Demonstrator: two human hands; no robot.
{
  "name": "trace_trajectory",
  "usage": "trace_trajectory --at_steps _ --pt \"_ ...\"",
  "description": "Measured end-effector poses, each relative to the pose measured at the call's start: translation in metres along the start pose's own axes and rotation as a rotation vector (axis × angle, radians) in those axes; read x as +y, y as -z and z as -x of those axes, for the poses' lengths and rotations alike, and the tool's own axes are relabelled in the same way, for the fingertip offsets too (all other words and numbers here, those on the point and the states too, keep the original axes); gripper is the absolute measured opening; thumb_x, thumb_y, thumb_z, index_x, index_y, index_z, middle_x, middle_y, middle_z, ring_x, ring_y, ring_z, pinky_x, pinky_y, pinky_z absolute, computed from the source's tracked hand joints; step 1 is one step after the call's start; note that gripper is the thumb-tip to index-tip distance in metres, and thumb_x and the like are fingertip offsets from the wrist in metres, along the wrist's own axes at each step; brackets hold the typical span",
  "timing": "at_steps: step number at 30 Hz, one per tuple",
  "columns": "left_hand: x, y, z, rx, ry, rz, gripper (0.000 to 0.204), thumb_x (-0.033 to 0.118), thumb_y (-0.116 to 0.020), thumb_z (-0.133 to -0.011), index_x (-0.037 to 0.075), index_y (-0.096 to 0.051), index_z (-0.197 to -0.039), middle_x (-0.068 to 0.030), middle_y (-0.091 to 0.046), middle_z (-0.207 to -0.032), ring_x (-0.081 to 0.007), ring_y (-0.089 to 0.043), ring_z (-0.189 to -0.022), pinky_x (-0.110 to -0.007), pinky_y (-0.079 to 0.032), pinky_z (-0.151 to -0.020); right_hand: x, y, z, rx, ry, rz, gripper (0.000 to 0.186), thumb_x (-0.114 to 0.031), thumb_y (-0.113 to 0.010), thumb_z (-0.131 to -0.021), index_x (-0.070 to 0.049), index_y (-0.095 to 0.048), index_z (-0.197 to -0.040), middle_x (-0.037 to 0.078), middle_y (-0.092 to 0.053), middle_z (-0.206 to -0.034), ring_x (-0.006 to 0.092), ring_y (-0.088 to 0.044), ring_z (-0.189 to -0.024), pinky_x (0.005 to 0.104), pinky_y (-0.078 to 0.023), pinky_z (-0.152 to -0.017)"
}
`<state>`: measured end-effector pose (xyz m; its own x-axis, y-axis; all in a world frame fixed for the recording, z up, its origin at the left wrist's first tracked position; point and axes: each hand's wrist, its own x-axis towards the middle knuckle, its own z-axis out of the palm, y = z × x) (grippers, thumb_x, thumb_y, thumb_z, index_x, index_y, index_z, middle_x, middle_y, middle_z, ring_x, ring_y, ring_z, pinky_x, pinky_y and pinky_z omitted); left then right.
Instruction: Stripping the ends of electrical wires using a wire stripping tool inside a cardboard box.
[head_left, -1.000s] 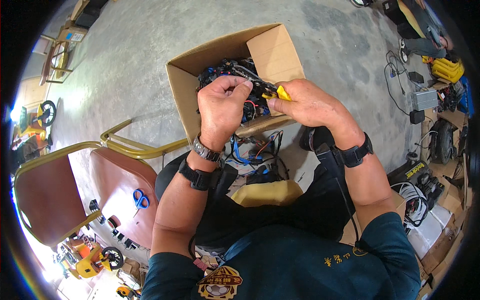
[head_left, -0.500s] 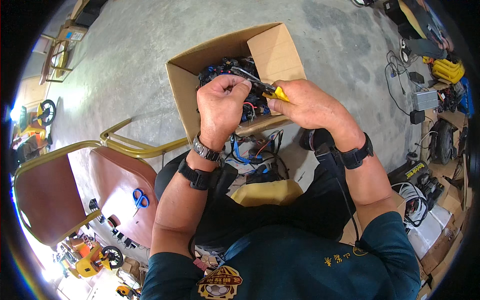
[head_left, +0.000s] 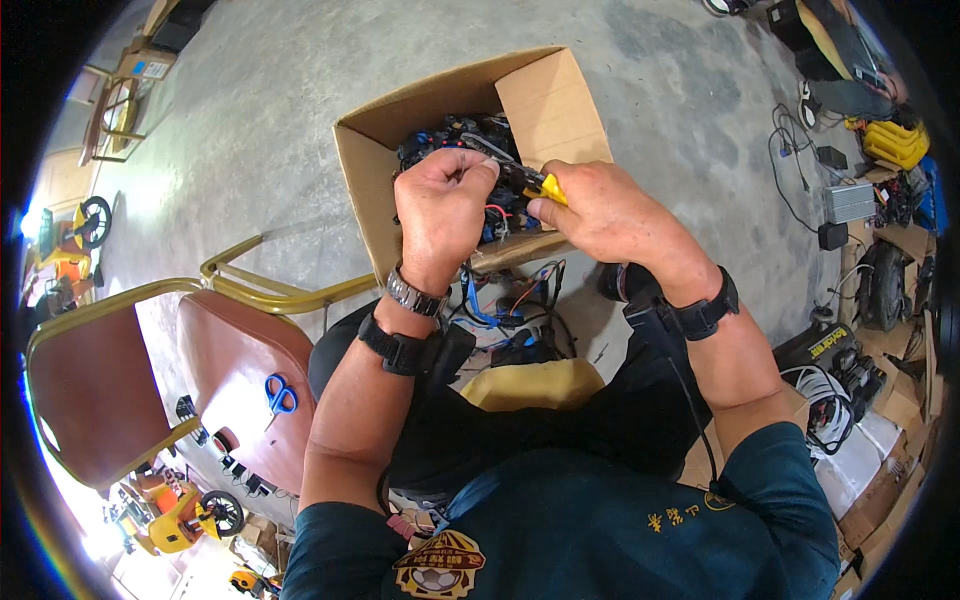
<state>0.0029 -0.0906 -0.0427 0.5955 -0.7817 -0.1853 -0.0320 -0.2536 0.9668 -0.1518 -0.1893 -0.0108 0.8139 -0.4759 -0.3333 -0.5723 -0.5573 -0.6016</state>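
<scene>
Above an open cardboard box (head_left: 555, 110), my right hand (head_left: 605, 210) is closed round yellow-handled pliers (head_left: 553, 188), their dark jaws pointing left toward my other hand. My left hand (head_left: 440, 205) pinches a thin dark cable (head_left: 488, 147) between thumb and forefinger, right by the jaws. Part of the cable and the jaw tips are hidden by my fingers. Inside the box lies a tangle of dark cables and connectors (head_left: 425, 145), with some red and blue wires. More loose cables (head_left: 530, 310) sit between the box and my knees.
To my left stands a chair with a brown seat (head_left: 250, 350) and gold frame; blue scissors (head_left: 281, 393) lie on the seat. On the right are a metal adapter (head_left: 850, 202), a coiled white cable (head_left: 832, 410) and cardboard. Another person's leg (head_left: 850, 98) shows at the far right.
My right hand and the pliers have shifted very slightly left. My left hand keeps its pinch on the cable in nearly the same place.
</scene>
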Motion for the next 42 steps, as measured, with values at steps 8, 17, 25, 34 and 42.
trace_trajectory --at_steps 8,17,25,34,42 --pt "0.001 -0.002 0.001 -0.02 0.065 0.176 0.006 0.002 -0.067 -0.082 -0.003 -0.069 -0.086 -0.0002 -0.065 -0.074 -0.0044 -0.053 -0.063 -0.018 -0.041 -0.055 0.011 0.0 -0.001 -0.045 0.0 -0.182 0.033 -0.028 -0.061 -0.089 0.003 -0.057 -0.099 0.023 -0.061 -0.08 0.0429 -0.058 -0.078 0.0448 -0.046 -0.07" --pt "0.002 -0.001 -0.002 -0.052 0.179 0.364 0.004 0.0 -0.065 -0.082 -0.003 -0.065 -0.085 -0.0024 -0.06 -0.068 -0.0049 -0.045 -0.05 -0.019 -0.031 -0.043 0.009 -0.005 -0.001 -0.006 0.007 -0.145 0.031 -0.026 -0.06 -0.09 0.003 -0.057 -0.099 0.024 -0.061 -0.081 0.042 -0.058 -0.078 0.0439 -0.046 -0.07" --pt "0.004 0.003 -0.004 -0.126 0.238 0.511 0.003 0.0 -0.063 -0.083 -0.002 -0.063 -0.085 -0.0037 -0.057 -0.066 -0.0061 -0.041 -0.047 -0.02 -0.029 -0.042 0.005 -0.001 0.001 -0.004 -0.025 -0.218 0.033 -0.033 -0.059 -0.089 0.0 -0.059 -0.094 0.024 -0.063 -0.083 0.0436 -0.06 -0.083 0.0477 -0.046 -0.073" --pt "0.007 0.004 -0.003 -0.106 0.246 0.474 0.002 0.0 -0.062 -0.083 -0.002 -0.062 -0.084 -0.0035 -0.056 -0.065 -0.0063 -0.041 -0.046 -0.02 -0.029 -0.041 0.004 -0.008 0.0 0.169 0.128 -0.066 0.03 -0.027 -0.06 -0.089 0.001 -0.057 -0.098 0.023 -0.063 -0.088 0.0437 -0.059 -0.086 0.0487 -0.047 -0.075" --pt "0.005 0.002 -0.001 -0.072 0.251 0.541 0.003 0.0 -0.063 -0.083 -0.003 -0.062 -0.084 -0.0039 -0.057 -0.065 -0.0066 -0.041 -0.046 -0.02 -0.029 -0.042 -0.003 -0.003 0.001 0.015 -0.014 -0.148 0.033 -0.023 -0.059 -0.091 0.002 -0.052 -0.111 0.025 -0.062 -0.089 0.0427 -0.059 -0.086 0.0454 -0.046 -0.075"
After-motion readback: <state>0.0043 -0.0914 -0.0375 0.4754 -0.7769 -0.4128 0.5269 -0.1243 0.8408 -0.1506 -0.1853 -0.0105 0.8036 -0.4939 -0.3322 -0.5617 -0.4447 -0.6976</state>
